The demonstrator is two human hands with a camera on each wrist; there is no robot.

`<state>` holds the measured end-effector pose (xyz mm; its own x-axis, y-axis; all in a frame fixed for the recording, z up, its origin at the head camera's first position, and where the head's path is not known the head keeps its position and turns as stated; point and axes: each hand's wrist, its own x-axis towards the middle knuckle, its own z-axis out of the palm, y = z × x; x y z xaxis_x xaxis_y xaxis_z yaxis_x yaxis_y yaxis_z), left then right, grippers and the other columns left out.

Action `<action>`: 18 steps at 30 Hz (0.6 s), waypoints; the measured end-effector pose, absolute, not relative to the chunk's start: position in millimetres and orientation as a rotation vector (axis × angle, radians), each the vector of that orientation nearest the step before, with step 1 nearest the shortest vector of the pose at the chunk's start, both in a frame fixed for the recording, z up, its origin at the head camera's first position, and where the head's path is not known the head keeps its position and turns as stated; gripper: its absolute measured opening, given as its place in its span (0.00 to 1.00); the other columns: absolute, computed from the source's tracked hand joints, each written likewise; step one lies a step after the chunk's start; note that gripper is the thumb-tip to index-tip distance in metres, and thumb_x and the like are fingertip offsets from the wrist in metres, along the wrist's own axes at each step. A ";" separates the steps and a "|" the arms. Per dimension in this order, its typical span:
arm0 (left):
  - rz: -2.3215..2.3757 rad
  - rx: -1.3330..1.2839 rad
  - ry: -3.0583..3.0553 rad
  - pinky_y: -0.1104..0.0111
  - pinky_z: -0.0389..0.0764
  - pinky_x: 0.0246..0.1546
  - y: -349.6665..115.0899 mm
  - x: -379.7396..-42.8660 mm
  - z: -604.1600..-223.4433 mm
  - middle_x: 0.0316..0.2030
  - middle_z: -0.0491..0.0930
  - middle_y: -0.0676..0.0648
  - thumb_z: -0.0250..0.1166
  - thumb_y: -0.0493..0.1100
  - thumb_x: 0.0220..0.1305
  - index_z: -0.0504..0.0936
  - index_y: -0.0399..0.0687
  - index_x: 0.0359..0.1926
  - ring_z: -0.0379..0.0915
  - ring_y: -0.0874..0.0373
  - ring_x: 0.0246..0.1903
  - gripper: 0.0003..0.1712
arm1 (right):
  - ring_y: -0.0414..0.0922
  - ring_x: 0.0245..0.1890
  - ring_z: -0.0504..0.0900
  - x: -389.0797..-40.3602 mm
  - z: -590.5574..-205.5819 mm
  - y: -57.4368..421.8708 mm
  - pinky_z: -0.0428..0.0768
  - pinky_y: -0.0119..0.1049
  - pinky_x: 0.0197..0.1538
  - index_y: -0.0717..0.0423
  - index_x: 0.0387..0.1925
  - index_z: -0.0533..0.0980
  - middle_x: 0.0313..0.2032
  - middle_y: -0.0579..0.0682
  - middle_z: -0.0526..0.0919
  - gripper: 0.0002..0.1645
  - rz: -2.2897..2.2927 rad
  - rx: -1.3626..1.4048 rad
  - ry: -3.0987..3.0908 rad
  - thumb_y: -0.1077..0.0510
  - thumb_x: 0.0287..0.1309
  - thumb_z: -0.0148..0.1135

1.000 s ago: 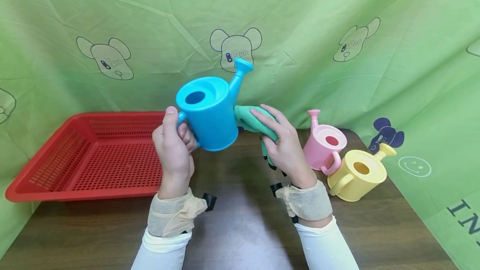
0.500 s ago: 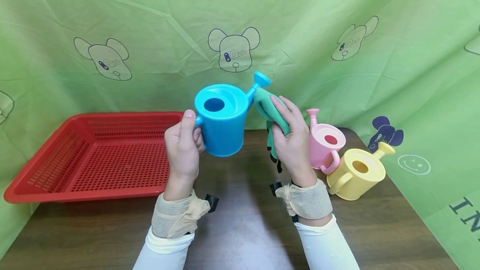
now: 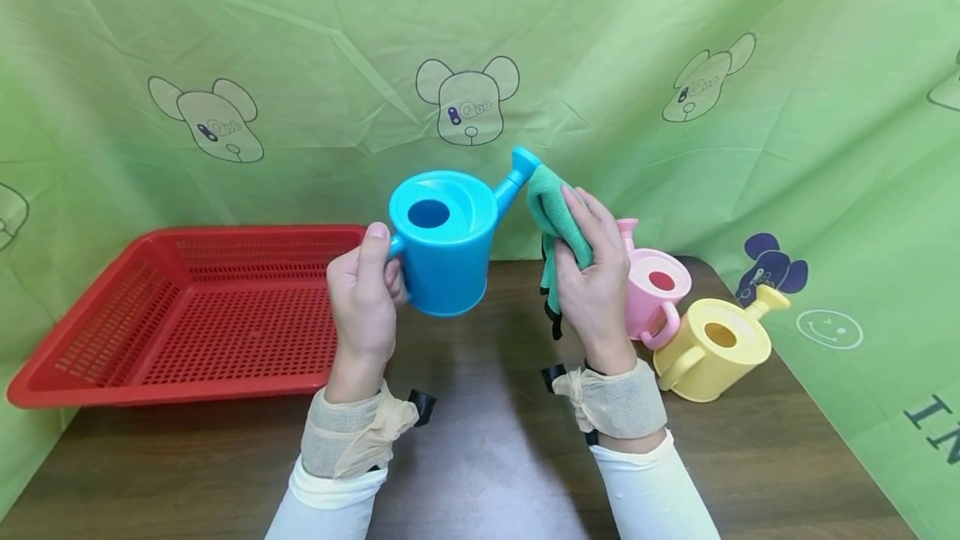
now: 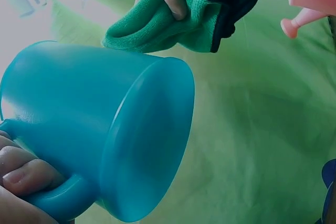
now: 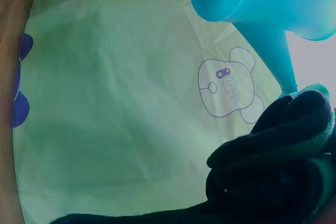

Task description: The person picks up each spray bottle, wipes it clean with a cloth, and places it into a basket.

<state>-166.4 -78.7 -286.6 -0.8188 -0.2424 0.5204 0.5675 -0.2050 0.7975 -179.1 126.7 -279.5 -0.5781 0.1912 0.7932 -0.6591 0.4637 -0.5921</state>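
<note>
Left hand curled round the handle, blue watering can up above the table, spout aimed at one o'clock! Right hand grips the green cloth, touching that spout. From the can, pink can at three, yellow can at four.

head: bright, pale glare on table | left wrist: washed-out upper left | right wrist: dimmer, cloth near-black

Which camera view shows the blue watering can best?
The head view: the blue watering can shows opening, body and spout together, though the left hand covers much of the handle. The left wrist view shows body, base and some handle; the right wrist view, part of body and spout.
</note>
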 end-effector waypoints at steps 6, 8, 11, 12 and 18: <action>-2.091 -0.417 -1.514 0.69 0.48 0.11 -79.1 -165.8 -286.7 0.08 0.54 0.51 0.50 0.50 0.71 0.58 0.43 0.11 0.47 0.59 0.09 0.31 | 0.53 0.60 0.71 -180.0 -281.7 128.4 0.67 0.44 0.62 0.64 0.57 0.75 0.58 0.62 0.74 0.26 1.214 0.465 -1.912 0.74 0.55 0.52; -2.108 -0.429 -1.486 0.69 0.48 0.10 -80.2 -166.0 -286.2 0.08 0.53 0.50 0.50 0.50 0.71 0.57 0.44 0.11 0.46 0.59 0.09 0.31 | 0.53 0.60 0.72 -179.9 -282.3 129.3 0.68 0.45 0.61 0.64 0.57 0.75 0.59 0.61 0.74 0.26 1.192 0.505 -1.948 0.74 0.55 0.52; -2.148 -0.440 -1.429 0.69 0.47 0.10 -83.5 -166.4 -285.4 0.08 0.52 0.50 0.49 0.49 0.71 0.56 0.45 0.11 0.45 0.59 0.09 0.30 | 0.56 0.59 0.73 -180.2 -282.6 130.7 0.68 0.46 0.59 0.65 0.55 0.76 0.58 0.62 0.74 0.26 1.146 0.559 -1.963 0.76 0.52 0.52; -2.163 -0.445 -1.410 0.68 0.46 0.10 -84.6 -166.5 -285.1 0.08 0.52 0.50 0.48 0.49 0.71 0.55 0.45 0.11 0.45 0.59 0.09 0.30 | 0.57 0.59 0.73 -180.7 -282.6 131.4 0.68 0.47 0.59 0.66 0.54 0.76 0.58 0.62 0.74 0.26 1.131 0.569 -1.955 0.77 0.52 0.52; -2.270 -0.465 -1.331 0.67 0.44 0.10 -89.6 -165.7 -282.5 0.09 0.50 0.52 0.47 0.49 0.71 0.54 0.48 0.12 0.43 0.60 0.09 0.29 | 0.53 0.59 0.72 -186.2 -283.4 140.0 0.65 0.43 0.63 0.67 0.54 0.76 0.56 0.62 0.76 0.25 1.226 0.491 -1.846 0.76 0.53 0.54</action>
